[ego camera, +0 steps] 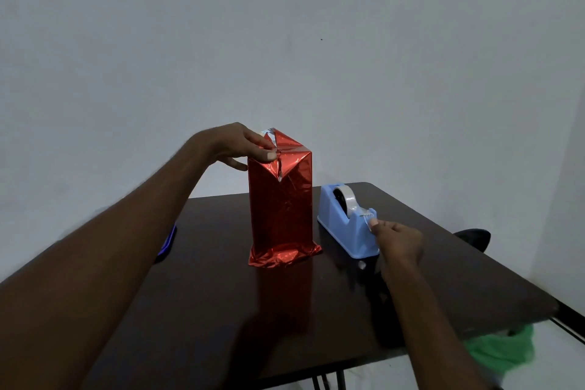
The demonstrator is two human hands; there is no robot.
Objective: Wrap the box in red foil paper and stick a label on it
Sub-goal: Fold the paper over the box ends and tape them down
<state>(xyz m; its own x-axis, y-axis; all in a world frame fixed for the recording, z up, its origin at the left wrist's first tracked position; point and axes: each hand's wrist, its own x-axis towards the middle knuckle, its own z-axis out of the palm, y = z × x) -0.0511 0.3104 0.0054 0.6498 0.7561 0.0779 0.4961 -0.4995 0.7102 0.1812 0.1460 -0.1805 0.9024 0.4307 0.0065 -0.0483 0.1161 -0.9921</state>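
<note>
Foil-wrapped box stands upright mid-table. Left hand pinches its top fold; right hand pinches tape at the dispenser.

Shown are a box in speckled red foil, a light-blue tape dispenser, and a dark-brown worktop.

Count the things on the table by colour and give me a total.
Red: 1, the wrapped box
Light blue: 1, the tape dispenser
Dark blue: 1, a thing at the left edge, mostly hidden by the arm
Total: 3
</note>
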